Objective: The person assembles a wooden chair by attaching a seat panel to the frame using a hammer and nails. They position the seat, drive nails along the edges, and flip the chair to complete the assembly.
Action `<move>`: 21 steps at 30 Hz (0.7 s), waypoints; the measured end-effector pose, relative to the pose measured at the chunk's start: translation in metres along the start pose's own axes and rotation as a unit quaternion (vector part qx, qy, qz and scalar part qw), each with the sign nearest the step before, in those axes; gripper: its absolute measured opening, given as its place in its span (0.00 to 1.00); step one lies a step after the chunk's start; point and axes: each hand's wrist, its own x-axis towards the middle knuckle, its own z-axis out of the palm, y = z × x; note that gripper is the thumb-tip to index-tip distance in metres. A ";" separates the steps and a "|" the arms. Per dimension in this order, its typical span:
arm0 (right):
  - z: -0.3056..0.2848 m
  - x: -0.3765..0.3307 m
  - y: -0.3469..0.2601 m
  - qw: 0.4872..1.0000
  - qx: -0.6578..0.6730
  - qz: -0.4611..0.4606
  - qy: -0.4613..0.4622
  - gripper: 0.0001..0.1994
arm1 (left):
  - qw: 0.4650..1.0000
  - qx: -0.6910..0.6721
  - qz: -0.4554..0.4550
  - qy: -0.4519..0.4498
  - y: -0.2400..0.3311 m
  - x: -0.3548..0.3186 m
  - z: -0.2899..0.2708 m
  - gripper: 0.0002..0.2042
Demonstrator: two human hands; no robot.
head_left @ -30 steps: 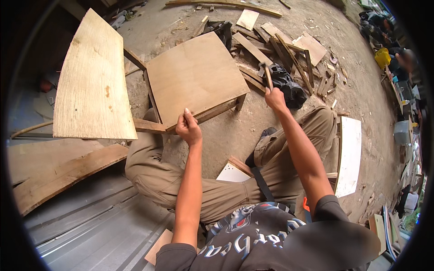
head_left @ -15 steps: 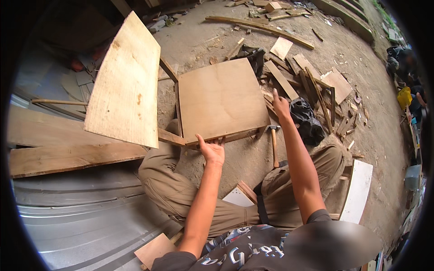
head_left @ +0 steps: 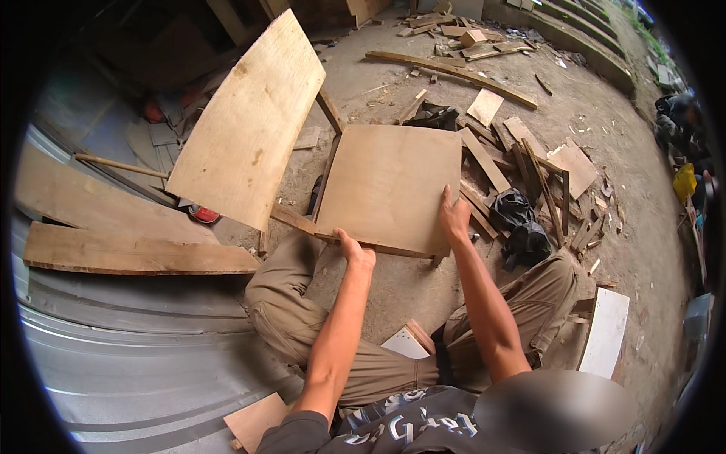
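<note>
Across my lap a small wooden chair rests tilted, with a square plywood seat (head_left: 393, 185) and a broad plywood backrest (head_left: 249, 121) joined by thin wooden bars. My left hand (head_left: 355, 250) grips the seat's near edge, thumb on top and fingers curled beneath. At the seat's right edge my right hand (head_left: 455, 216) is closed round the rim, a finger lying along the top. The undersides of both grips are hidden. A bit of dark metal (head_left: 474, 237) shows beside my right hand.
Broad planks (head_left: 136, 253) lie on corrugated metal sheets (head_left: 136, 363) at my left. Right of the chair are a black plastic bag (head_left: 522, 227) and piled wood scraps (head_left: 541, 166). A long batten (head_left: 454, 69) lies farther off; a white board (head_left: 605, 333) stands by my right knee.
My right hand has come from above the ground onto the seat's right edge. The chair has shifted right and turned slightly, now covering the hammer that lay beside it. My left hand keeps its grip.
</note>
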 end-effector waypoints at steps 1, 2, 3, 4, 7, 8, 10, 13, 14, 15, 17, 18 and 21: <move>0.000 -0.013 -0.002 0.999 0.016 0.031 0.003 0.32 | 1.000 0.009 0.006 0.017 0.006 0.010 0.004 0.38; -0.001 -0.030 -0.007 0.999 0.033 0.032 0.011 0.31 | 0.999 0.019 0.009 0.036 0.013 0.019 0.008 0.40; -0.001 -0.049 -0.015 0.998 0.051 0.033 0.018 0.30 | 0.999 0.021 0.025 0.033 0.021 0.030 0.011 0.40; 0.001 -0.068 -0.021 0.997 0.067 0.034 0.025 0.29 | 0.998 0.022 0.040 0.031 0.029 0.042 0.013 0.41; 0.019 -0.116 -0.042 0.970 0.234 0.002 0.061 0.27 | 0.991 0.110 0.070 0.022 0.060 0.099 0.005 0.42; 0.018 -0.124 -0.031 0.975 0.211 0.004 0.069 0.27 | 0.982 0.175 0.055 0.032 0.056 0.101 0.016 0.43; 0.022 -0.133 -0.014 0.981 0.177 0.000 0.084 0.28 | 0.954 0.295 0.044 0.041 0.055 0.111 0.027 0.45; 0.029 -0.162 -0.011 0.987 0.086 -0.054 -0.125 0.29 | 0.903 0.412 0.120 0.039 0.131 0.176 -0.048 0.43; 0.006 -0.147 -0.010 0.973 0.015 -0.046 -0.225 0.29 | 0.899 0.425 0.096 0.042 0.111 0.174 -0.037 0.46; -0.038 -0.127 -0.024 0.947 -0.059 -0.022 -0.315 0.28 | 0.895 0.441 0.062 0.037 0.081 0.155 -0.011 0.48; -0.087 -0.094 -0.054 0.922 -0.107 -0.027 -0.371 0.28 | 0.865 0.498 0.052 0.037 0.088 0.140 0.005 0.49; -0.100 -0.073 -0.061 0.939 -0.099 -0.049 -0.326 0.27 | 0.865 0.498 0.056 0.024 0.094 0.137 0.003 0.49; -0.118 -0.002 -0.068 0.987 -0.057 -0.136 -0.069 0.28 | 0.876 0.479 0.047 -0.030 0.108 0.121 0.009 0.48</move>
